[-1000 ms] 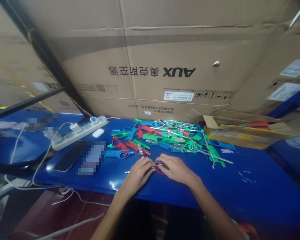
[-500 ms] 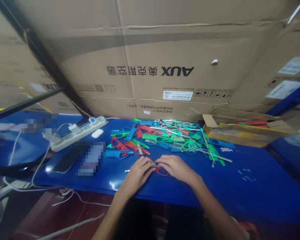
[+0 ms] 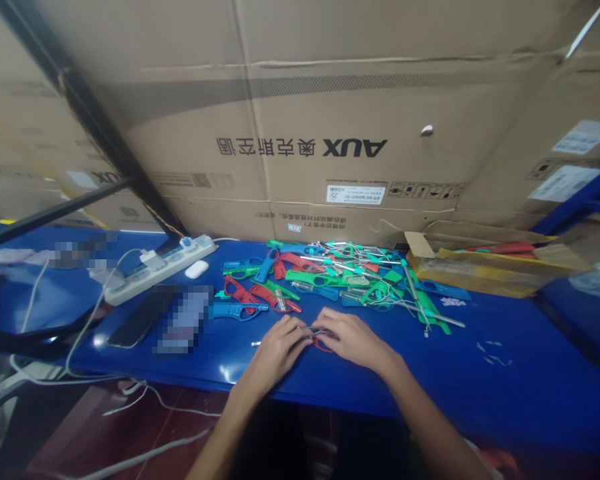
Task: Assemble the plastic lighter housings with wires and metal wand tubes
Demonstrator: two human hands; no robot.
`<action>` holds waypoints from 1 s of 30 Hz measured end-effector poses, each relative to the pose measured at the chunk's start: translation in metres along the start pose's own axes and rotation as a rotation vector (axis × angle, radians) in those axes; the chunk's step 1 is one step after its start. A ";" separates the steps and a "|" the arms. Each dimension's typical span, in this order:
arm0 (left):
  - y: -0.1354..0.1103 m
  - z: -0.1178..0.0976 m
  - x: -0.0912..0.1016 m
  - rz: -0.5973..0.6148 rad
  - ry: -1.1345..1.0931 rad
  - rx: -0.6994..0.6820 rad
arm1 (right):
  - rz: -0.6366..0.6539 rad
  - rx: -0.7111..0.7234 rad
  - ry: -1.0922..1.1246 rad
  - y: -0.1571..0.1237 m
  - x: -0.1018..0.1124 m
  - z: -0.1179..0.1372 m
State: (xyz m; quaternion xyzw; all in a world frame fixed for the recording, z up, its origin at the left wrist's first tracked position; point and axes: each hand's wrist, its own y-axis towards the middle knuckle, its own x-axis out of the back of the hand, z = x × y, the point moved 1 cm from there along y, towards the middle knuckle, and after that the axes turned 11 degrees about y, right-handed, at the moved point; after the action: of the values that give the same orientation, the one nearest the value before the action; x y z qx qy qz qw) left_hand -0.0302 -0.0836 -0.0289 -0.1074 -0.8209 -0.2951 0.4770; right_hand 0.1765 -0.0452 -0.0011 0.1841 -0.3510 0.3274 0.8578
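A red utility lighter [image 3: 323,345] is between my two hands above the near part of the blue table, mostly covered by fingers. My left hand [image 3: 285,343] is closed around its left side, and a thin metal tip [image 3: 256,344] shows to the left of that hand. My right hand [image 3: 347,337] closes over the red handle with bent fingers; a dark thin strip or wire shows between the fingertips. Just beyond lies a pile of green, blue and red lighter casings [image 3: 305,277] with metal tubes and white wires. The nearest is a blue casing [image 3: 237,311].
On the left are a white power strip [image 3: 160,270], a white earbud case [image 3: 197,269] and two phones [image 3: 137,320]. An open carton [image 3: 480,277] stands back right. Small white bits [image 3: 494,352] lie on the right. A large cardboard box [image 3: 300,100] walls the back.
The camera view has shifted slightly. My right hand's fingers have moved a little over the red handle, covering more of its loop. Both hands keep their place.
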 end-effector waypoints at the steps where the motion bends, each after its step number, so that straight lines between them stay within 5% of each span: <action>1: 0.000 0.000 0.000 -0.001 -0.001 -0.001 | -0.002 -0.016 -0.023 0.000 0.000 0.001; 30: 0.001 0.001 -0.001 -0.001 -0.019 -0.003 | -0.015 -0.017 0.037 -0.001 0.001 0.000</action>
State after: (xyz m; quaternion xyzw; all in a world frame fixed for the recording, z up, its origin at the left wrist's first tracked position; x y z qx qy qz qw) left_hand -0.0300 -0.0824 -0.0299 -0.1106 -0.8249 -0.2956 0.4689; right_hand 0.1778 -0.0454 -0.0009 0.1736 -0.3366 0.3211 0.8680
